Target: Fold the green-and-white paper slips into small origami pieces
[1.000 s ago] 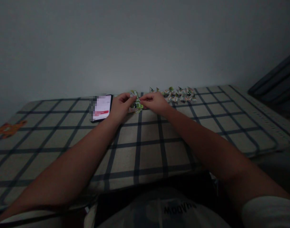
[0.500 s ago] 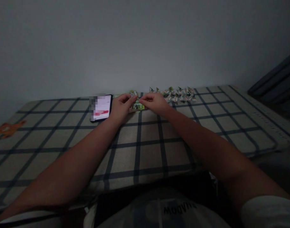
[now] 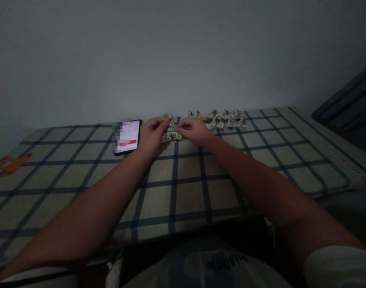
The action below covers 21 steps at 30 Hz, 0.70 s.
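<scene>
My left hand [image 3: 153, 135] is closed, thumb against the fingers, on a green-and-white printed paper piece [image 3: 172, 129] near the back of the table. Facing it, my right hand [image 3: 197, 130] pinches thumb and forefinger together at the right edge of that paper. The pinched part is too small to make out. More green printed paper [image 3: 174, 137] lies flat under and between the hands, partly hidden by the left one. Just beyond my right hand sit several folded, pointed pieces of printed paper [image 3: 226, 121] in rows.
Left of my left hand lies a phone [image 3: 129, 138] with its screen lit. A checked cloth [image 3: 183, 192] covers the table, with an orange figure [image 3: 11, 164] at its left side. A pale wall [image 3: 183, 56] rises behind. Dark striped fabric [image 3: 347, 102] is at the right.
Both hands stay almost in place, with small finger movements. The green paper at the left fingertips now shows more of its printed face. The folded pieces and phone have not moved.
</scene>
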Each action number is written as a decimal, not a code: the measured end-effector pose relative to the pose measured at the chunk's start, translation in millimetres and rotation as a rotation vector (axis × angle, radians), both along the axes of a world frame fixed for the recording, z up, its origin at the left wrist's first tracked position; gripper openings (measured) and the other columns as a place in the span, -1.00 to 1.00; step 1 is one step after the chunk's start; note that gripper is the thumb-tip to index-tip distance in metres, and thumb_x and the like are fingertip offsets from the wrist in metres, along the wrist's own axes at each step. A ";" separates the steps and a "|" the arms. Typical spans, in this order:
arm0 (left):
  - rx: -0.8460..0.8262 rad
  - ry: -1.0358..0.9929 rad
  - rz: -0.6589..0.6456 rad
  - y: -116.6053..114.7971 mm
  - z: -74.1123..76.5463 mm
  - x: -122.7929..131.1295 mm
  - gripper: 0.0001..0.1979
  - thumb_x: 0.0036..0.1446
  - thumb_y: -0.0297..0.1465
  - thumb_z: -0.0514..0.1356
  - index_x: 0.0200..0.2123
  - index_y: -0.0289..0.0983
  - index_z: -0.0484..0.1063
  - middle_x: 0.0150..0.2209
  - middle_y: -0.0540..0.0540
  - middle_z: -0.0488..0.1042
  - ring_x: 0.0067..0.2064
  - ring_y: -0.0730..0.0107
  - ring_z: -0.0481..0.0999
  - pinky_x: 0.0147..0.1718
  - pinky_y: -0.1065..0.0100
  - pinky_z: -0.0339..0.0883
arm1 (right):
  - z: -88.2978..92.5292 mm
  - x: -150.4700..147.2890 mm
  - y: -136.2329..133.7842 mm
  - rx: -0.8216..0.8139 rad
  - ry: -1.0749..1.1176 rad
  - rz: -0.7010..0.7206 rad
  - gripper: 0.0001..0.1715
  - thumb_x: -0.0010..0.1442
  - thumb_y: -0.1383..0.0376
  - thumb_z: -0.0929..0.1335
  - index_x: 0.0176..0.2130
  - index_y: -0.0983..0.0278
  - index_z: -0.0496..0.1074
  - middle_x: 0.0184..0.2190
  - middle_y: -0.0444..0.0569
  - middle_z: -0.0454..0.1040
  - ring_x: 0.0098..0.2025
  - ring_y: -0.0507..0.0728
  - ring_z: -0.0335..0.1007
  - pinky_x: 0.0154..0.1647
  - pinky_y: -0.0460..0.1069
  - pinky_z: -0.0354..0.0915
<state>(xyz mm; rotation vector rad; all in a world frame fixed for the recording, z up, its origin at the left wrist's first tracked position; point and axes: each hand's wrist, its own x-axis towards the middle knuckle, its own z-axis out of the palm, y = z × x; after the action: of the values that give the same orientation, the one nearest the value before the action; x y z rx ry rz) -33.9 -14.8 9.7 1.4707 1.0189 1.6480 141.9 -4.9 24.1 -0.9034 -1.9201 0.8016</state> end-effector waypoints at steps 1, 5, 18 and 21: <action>-0.004 -0.012 -0.004 0.4 -0.1 -0.3 -0.70 -0.05 -0.11 0.45 -0.42 -0.21 0.60 -0.46 -0.01 0.53 -0.43 0.45 0.46 -0.39 0.40 0.38 | -0.2 -0.3 0.2 -0.005 0.007 -0.003 -0.81 0.12 0.24 0.39 -0.39 0.34 0.52 -0.45 -0.07 0.53 -0.38 0.02 0.36 -0.27 -0.06 0.31; -0.024 -0.039 0.010 1.7 -1.4 -1.7 -0.71 -0.02 -0.10 0.42 -0.40 -0.20 0.62 -0.46 -0.02 0.53 -0.50 0.49 0.37 -0.49 0.40 0.29 | -1.2 -1.1 0.6 -0.035 0.048 0.001 -0.82 0.13 0.24 0.39 -0.38 0.33 0.52 -0.43 -0.06 0.55 -0.37 0.02 0.38 -0.26 -0.06 0.32; -0.052 -0.041 0.019 11.6 -8.5 -9.3 -0.56 0.05 0.04 0.37 -0.26 -0.22 0.64 -0.50 -0.04 0.50 -0.45 0.39 0.52 -0.44 0.37 0.40 | -2.0 1.0 -4.4 0.173 0.012 -0.059 -0.78 0.22 0.23 0.42 -0.18 0.30 0.61 -0.20 0.04 0.61 -0.16 0.10 0.49 -0.09 -0.01 0.40; -0.059 -0.055 0.026 9.7 -7.6 -7.5 -0.57 0.03 0.02 0.38 -0.26 -0.24 0.64 -0.54 0.00 0.45 -0.52 0.46 0.43 -0.48 0.41 0.34 | -1.7 4.1 -2.4 0.347 -0.098 -0.079 -0.81 0.24 0.26 0.42 -0.22 0.32 0.61 -0.25 0.04 0.57 -0.17 0.12 0.45 -0.05 0.02 0.37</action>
<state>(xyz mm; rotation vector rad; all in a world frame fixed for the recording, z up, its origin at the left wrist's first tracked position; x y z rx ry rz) -41.4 -5.1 2.1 1.3719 1.0510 1.6534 146.0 -7.3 22.4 -0.8083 -2.0143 0.3662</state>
